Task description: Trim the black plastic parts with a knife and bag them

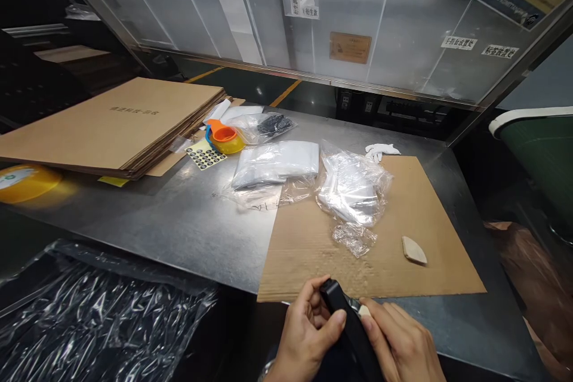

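Observation:
Close to me, at the front edge of the table, my left hand (311, 328) is closed around a long black part (351, 337) with a blocky upper end. Its thumb presses on the near face. My right hand (398, 337) is closed beside the part's right side, pinching a small pale piece (364, 310) against it. A bit of shiny metal shows between the fingertips and the black part; what exactly it is I cannot make out. The lower end of the black part runs out of view. Beyond the hands, a beige wedge-shaped pad (414, 250) lies on the cardboard sheet (308, 250).
Clear plastic bags with white contents (353, 185) and a white wrapped stack (277, 164) lie mid-table. A white glove (381, 150), tape rolls (226, 137), a sticker sheet (206, 154) and stacked cardboard (111, 125) stand farther back. Black plastic sheeting (98, 316) fills the lower left.

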`<state>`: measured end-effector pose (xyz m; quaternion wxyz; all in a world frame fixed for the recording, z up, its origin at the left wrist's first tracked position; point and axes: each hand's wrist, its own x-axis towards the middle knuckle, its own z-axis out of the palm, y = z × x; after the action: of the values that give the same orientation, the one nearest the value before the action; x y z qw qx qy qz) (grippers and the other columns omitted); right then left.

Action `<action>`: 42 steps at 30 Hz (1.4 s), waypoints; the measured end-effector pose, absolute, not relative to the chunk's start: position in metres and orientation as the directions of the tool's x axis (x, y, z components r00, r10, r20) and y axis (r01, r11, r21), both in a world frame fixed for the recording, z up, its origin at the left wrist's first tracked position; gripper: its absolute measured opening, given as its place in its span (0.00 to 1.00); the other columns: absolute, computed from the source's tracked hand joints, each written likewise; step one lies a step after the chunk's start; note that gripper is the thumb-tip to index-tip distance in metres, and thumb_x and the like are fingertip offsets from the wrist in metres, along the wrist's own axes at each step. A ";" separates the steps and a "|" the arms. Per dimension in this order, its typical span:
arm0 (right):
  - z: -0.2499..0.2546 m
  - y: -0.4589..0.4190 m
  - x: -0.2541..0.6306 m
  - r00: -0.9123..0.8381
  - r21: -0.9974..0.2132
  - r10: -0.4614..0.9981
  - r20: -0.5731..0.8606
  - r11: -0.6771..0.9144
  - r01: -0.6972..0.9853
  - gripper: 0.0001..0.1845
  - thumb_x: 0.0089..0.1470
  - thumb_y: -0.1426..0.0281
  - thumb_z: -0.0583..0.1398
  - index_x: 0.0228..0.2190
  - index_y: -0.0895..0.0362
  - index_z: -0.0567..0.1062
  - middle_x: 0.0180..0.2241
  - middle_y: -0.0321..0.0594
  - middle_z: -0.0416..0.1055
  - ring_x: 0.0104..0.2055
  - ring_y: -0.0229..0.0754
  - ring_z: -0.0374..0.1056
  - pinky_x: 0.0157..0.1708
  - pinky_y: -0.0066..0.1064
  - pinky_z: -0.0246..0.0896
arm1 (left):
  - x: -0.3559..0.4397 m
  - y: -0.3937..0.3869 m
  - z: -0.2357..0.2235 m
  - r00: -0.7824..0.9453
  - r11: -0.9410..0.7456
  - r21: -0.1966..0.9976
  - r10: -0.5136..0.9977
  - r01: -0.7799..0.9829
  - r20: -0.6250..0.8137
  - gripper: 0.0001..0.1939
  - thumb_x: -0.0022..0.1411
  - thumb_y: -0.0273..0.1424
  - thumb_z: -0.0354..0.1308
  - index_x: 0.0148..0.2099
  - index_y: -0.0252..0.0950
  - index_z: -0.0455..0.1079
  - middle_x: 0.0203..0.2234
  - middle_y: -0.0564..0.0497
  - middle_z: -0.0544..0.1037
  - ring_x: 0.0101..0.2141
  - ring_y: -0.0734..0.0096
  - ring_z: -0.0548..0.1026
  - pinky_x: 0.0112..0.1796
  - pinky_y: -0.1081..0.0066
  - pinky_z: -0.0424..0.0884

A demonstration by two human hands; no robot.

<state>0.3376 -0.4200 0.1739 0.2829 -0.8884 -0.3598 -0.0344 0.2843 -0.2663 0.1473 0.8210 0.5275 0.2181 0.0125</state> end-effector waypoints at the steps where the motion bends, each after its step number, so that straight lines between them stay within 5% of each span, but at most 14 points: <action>1: 0.174 -0.420 0.338 0.738 -0.476 0.621 0.264 -0.581 0.660 0.17 0.62 0.66 0.47 0.39 0.58 0.73 0.23 0.39 0.72 0.24 0.39 0.69 0.24 0.26 0.63 | 0.285 -0.268 0.148 0.900 0.448 0.872 0.269 0.199 -0.344 0.25 0.48 0.37 0.65 0.47 0.36 0.63 0.31 0.49 0.73 0.28 0.74 0.70 0.26 0.76 0.67; 12: 0.151 -0.426 0.345 0.817 -0.641 0.573 -0.061 -0.650 0.408 0.17 0.62 0.63 0.45 0.31 0.52 0.71 0.29 0.37 0.73 0.31 0.40 0.70 0.29 0.25 0.60 | 0.286 -0.266 0.149 0.908 0.500 0.843 0.232 0.197 -0.350 0.26 0.47 0.39 0.65 0.46 0.35 0.62 0.31 0.47 0.73 0.29 0.71 0.70 0.27 0.74 0.68; 24: 0.164 -0.417 0.356 0.756 -0.920 0.581 -0.300 -0.385 -0.070 0.23 0.57 0.51 0.48 0.32 0.57 0.69 0.19 0.29 0.55 0.21 0.33 0.53 0.23 0.24 0.49 | 0.288 -0.265 0.150 0.907 0.484 0.835 0.174 0.260 -0.384 0.25 0.47 0.41 0.64 0.43 0.34 0.61 0.24 0.54 0.68 0.23 0.75 0.67 0.21 0.75 0.67; 28: 0.168 -0.401 0.361 0.683 -0.945 0.652 -0.328 -0.240 -0.224 0.20 0.51 0.52 0.58 0.28 0.58 0.66 0.22 0.30 0.58 0.24 0.31 0.53 0.25 0.24 0.49 | 0.286 -0.268 0.152 0.905 0.502 0.836 0.211 0.224 -0.369 0.26 0.45 0.39 0.66 0.44 0.35 0.64 0.28 0.50 0.73 0.26 0.71 0.70 0.25 0.75 0.67; 32: 0.155 -0.390 0.365 0.613 -0.904 0.672 -0.415 -0.228 -0.362 0.22 0.51 0.50 0.56 0.25 0.57 0.62 0.18 0.27 0.53 0.21 0.30 0.48 0.21 0.22 0.45 | 0.283 -0.268 0.158 0.926 0.519 0.833 0.186 0.193 -0.330 0.28 0.42 0.40 0.67 0.45 0.34 0.67 0.33 0.44 0.76 0.32 0.65 0.73 0.33 0.71 0.68; 36: 0.134 -0.391 0.368 0.663 -0.885 0.588 -0.463 -0.340 -0.317 0.24 0.53 0.47 0.50 0.24 0.56 0.59 0.16 0.25 0.50 0.18 0.30 0.44 0.17 0.22 0.41 | 0.284 -0.265 0.159 0.934 0.582 0.787 0.122 0.207 -0.336 0.30 0.45 0.40 0.66 0.49 0.35 0.66 0.31 0.46 0.76 0.26 0.69 0.72 0.26 0.73 0.67; 42: 0.111 -0.409 0.385 0.817 -0.829 0.471 -0.332 -0.560 -0.014 0.22 0.56 0.51 0.46 0.23 0.55 0.61 0.18 0.30 0.57 0.22 0.35 0.56 0.24 0.26 0.51 | 0.291 -0.262 0.147 0.872 0.618 0.743 0.183 0.256 -0.454 0.31 0.46 0.41 0.66 0.50 0.33 0.63 0.26 0.50 0.74 0.21 0.73 0.72 0.21 0.77 0.68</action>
<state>0.3855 -0.4090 0.1113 0.4492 -0.8407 -0.1358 0.2702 0.2909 -0.2621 0.1474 0.8636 0.4362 0.2520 -0.0212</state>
